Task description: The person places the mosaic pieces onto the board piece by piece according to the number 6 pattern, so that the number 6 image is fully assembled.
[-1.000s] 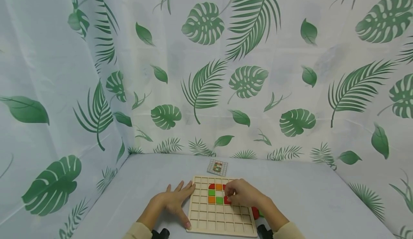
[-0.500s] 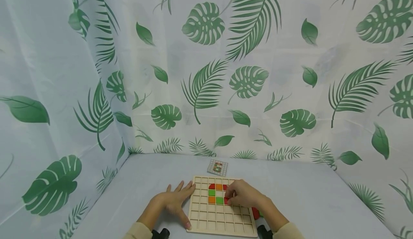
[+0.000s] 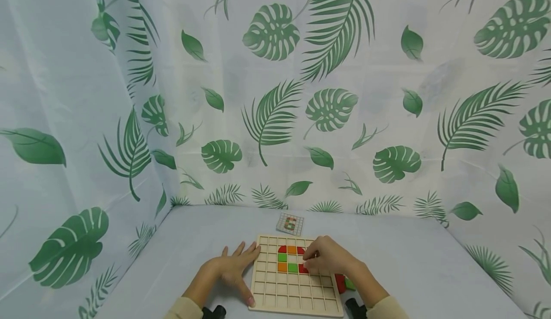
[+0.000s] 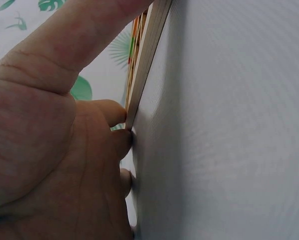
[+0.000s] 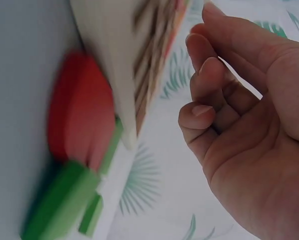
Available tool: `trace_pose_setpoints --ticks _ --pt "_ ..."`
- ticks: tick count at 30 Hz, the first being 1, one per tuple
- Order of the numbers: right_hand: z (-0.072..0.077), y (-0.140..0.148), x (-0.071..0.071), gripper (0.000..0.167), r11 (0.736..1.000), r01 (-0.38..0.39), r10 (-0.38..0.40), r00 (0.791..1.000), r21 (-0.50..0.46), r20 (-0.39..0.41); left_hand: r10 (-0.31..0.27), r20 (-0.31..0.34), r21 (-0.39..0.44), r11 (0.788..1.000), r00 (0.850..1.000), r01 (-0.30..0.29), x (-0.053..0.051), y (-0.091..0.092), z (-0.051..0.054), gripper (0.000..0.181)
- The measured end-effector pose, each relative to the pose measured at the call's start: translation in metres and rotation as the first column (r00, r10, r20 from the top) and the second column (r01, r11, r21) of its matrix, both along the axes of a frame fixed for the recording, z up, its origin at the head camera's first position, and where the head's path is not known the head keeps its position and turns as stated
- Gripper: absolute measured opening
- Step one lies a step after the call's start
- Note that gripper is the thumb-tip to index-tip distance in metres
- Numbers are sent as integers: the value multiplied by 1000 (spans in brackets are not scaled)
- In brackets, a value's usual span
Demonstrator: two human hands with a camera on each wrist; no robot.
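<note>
A wooden grid board (image 3: 297, 292) lies on the table with coloured blocks set in its upper middle cells. Red, orange and red run along the top row. A green block (image 3: 282, 257) is under the left red one, and orange, green and red fill the lower row. My left hand (image 3: 234, 266) spreads its fingers and thumb along the board's left edge, touching it. Just above the lower red block (image 3: 303, 268) hovers my right hand (image 3: 329, 257). In the right wrist view its fingers are loosely bent, with nothing seen between them.
Beyond the board lies a small pattern card (image 3: 290, 224). Loose blocks sit by the board's right edge, among them a red block (image 5: 79, 107) and a green block (image 5: 59, 200). A leaf-printed curtain (image 3: 275, 118) stands behind the table.
My right hand has come off the lower red block and shifted slightly up and right, showing more of the red blocks. The left hand stays in place.
</note>
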State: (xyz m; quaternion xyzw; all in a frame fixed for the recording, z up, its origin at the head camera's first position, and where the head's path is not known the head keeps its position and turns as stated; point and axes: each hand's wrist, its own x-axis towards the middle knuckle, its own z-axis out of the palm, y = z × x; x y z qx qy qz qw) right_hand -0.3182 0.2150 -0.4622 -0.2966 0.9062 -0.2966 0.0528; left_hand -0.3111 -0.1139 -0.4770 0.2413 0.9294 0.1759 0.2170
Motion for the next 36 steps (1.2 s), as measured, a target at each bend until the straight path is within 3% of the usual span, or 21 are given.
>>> trace_pose_setpoints --ticks 19,33,36 --pt "18 46 -5 21 993 117 -118 993 -10 -28 2 -16 2 1000 1000 -2 -2 0 -4 136" --pt "20 69 -1 15 988 154 -157 978 29 137 11 -4 -6 1000 1000 -11 -2 0 -4 136" --pt "22 75 1 15 991 128 -133 977 39 165 15 -1 -6 1000 1000 -15 -2 0 -3 136"
